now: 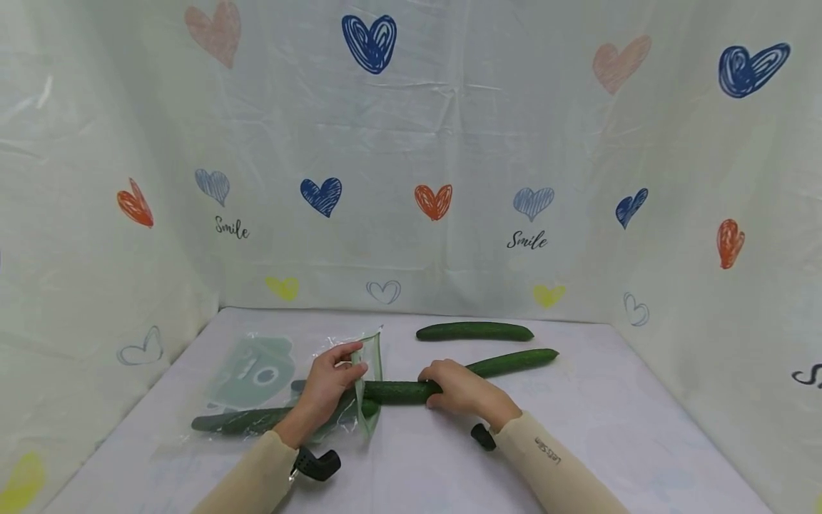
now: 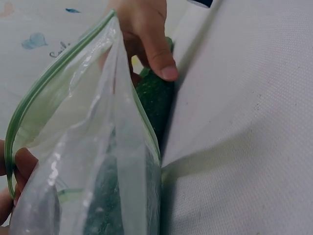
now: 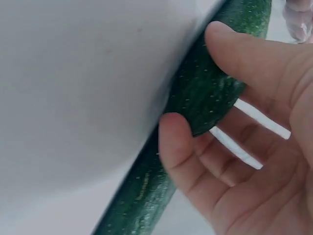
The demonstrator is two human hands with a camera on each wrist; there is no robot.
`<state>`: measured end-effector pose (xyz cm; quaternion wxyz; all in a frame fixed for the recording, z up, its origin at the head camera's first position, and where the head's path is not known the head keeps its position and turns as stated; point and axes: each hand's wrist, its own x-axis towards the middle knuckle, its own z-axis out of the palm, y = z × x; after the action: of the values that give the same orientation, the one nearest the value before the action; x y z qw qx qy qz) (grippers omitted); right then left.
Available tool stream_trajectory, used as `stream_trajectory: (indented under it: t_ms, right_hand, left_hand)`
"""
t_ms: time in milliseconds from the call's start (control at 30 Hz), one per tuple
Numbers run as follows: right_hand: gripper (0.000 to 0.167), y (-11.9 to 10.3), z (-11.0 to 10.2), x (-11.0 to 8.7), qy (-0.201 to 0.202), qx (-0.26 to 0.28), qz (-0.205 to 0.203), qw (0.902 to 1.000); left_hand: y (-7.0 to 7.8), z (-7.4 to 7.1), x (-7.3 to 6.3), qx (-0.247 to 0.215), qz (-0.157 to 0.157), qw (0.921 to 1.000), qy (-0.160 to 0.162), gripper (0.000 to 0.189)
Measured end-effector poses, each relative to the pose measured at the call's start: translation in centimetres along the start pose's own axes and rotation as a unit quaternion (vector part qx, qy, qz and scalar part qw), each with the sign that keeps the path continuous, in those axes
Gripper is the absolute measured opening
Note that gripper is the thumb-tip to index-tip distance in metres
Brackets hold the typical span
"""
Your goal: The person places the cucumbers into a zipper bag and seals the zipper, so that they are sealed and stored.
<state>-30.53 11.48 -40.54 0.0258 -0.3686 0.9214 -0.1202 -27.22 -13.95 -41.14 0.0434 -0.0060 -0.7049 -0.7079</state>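
Observation:
With my left hand (image 1: 326, 385) I pinch the green-edged mouth of a clear zip bag (image 2: 44, 93), which stands open toward the right. Its body lies flat to the left on the table. A cucumber (image 1: 398, 392) reaches through the mouth, its left part inside the bag; my right hand (image 1: 459, 389) grips its right end, thumb (image 3: 244, 49) on one side and fingers on the other. Another cucumber (image 1: 240, 422) lies wholly or mostly in the bag, seen through the plastic. Just beyond my right hand lies a third cucumber (image 1: 514, 363), partly hidden behind it.
Farther back on the white table (image 1: 642, 442) lies one more cucumber (image 1: 475, 331). A pale green cartoon print (image 1: 253, 371) covers part of the bag. Behind and at both sides hangs a white curtain (image 1: 411, 250) with hearts. Dark wrist-camera parts (image 1: 317, 465) sit by my wrists.

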Motion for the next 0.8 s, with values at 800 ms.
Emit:
stream_trajectory:
  t_ms: [800]
  right_hand:
    - [0.03, -4.3, 0.2, 4.2, 0.04, -0.039, -0.088, 0.9946]
  left_hand:
    - [0.5, 0.0, 0.0, -0.009, -0.001, 1.0, -0.002, 0.045]
